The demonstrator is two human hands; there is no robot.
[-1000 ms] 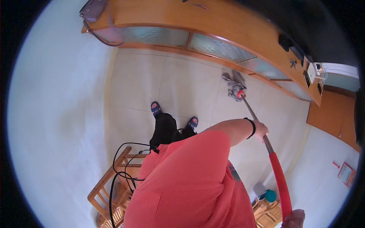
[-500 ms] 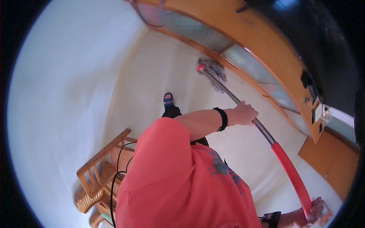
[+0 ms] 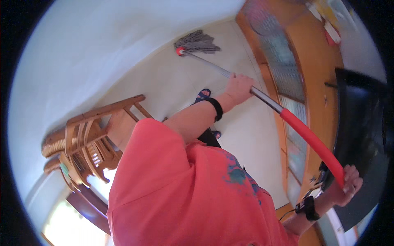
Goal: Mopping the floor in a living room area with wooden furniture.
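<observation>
Head view: gripping mop [image 3: 266, 99] by metal shaft with left hand [image 3: 240, 88], fingers wrapped round it; grasping end of red sleeve [image 3: 310, 136] with right hand [image 3: 349, 186], fingers curled. Seeing grey strands [image 3: 201, 42] spread on floor [image 3: 256, 143], hemmed in by pale wall [image 3: 102, 49] just beyond and glass-panelled cabinet [image 3: 316, 82] to right. Noting also wooden chair [image 3: 104, 110] by wall, blue sandals [image 3: 203, 94] near left forearm, dark screen [image 3: 361, 115] near right hand.
</observation>
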